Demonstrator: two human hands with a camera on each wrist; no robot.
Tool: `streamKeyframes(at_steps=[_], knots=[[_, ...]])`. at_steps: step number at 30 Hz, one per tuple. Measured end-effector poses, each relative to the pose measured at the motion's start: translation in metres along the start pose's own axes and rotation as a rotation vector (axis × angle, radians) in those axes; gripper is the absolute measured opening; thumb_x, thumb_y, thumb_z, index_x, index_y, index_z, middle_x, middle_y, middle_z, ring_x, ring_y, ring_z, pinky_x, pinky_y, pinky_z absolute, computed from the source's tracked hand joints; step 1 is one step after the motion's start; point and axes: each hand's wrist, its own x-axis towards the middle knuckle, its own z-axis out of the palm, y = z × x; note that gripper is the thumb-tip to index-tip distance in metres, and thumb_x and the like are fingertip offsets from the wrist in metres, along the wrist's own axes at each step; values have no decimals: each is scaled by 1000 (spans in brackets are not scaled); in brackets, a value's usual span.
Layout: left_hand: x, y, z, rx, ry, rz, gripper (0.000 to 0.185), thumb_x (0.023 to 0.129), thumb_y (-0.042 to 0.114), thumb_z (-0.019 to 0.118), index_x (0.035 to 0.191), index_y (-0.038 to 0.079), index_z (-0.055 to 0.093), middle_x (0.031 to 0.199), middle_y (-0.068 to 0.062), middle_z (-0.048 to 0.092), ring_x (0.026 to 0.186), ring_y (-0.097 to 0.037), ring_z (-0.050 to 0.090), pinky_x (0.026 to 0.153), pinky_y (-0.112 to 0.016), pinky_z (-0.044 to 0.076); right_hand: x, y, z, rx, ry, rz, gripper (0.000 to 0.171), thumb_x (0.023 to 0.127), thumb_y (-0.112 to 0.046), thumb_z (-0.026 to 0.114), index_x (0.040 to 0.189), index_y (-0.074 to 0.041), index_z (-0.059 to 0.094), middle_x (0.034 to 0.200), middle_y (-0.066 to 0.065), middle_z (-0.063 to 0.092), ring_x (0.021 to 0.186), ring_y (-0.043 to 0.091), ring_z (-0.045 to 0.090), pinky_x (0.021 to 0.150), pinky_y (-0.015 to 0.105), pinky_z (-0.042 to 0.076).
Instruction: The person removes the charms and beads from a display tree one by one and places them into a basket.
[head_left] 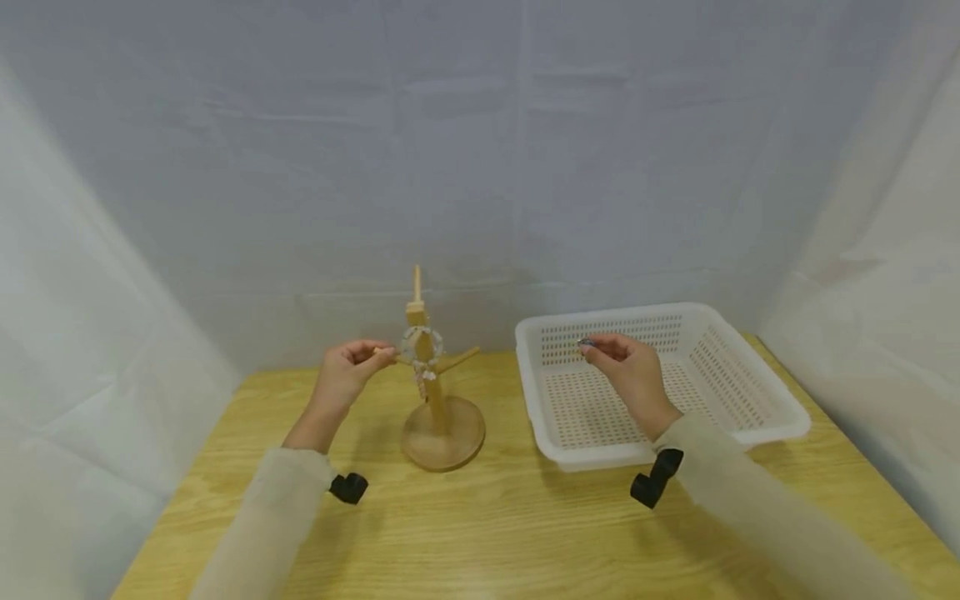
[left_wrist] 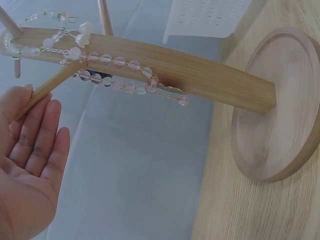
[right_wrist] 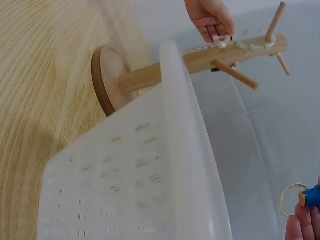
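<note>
My left hand (head_left: 347,375) pinches a side peg (left_wrist: 56,84) of a wooden stand (left_wrist: 220,87) between thumb and fingers. Pink and clear beads of a bracelet (left_wrist: 120,62) hang at the base of that peg. Higher up, a pale beaded bracelet (left_wrist: 47,44) with white flower charms loops about the post. Over the white basket, my right hand (head_left: 630,371) holds a keychain with a gold ring (right_wrist: 283,202) and a blue piece (right_wrist: 312,196) at the fingertips. Most of that blue piece lies outside the right wrist view.
A white perforated basket (head_left: 543,433) stands on the wooden table (head_left: 465,533), right of the stand. The stand's round base (head_left: 442,460) rests between the two arms. Other pegs, such as the right one (head_left: 463,358), stick out from the post. Pale cloth (head_left: 465,167) hangs behind.
</note>
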Motion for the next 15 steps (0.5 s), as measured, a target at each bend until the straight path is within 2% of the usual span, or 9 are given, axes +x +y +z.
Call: streamKeyframes(at_steps=[3, 10, 15], knots=[[1, 0, 0, -9, -4, 3, 36, 87, 26, 69, 104, -6, 66, 79, 12, 69, 83, -6, 65, 85, -19, 49, 5, 1, -5, -1, -1, 29, 35, 89, -25, 67, 112, 1, 65, 100, 10, 68, 81, 3, 61, 77, 20, 50], [2, -1, -3, -29, 0, 6, 32, 87, 23, 69, 102, -5, 66, 77, 13, 68, 81, -6, 64, 83, -16, 49, 14, 7, -13, 137, -36, 111, 40, 91, -17, 65, 121, 8, 57, 91, -8, 66, 88, 8, 64, 81, 22, 53], [1, 0, -3, -20, 2, 12, 33, 87, 24, 70, 101, -5, 67, 77, 13, 68, 82, -7, 65, 83, -17, 49, 20, 12, -17, 141, -24, 139, 42, 91, -16, 64, 122, 11, 54, 90, -11, 64, 85, 5, 64, 78, 20, 53]])
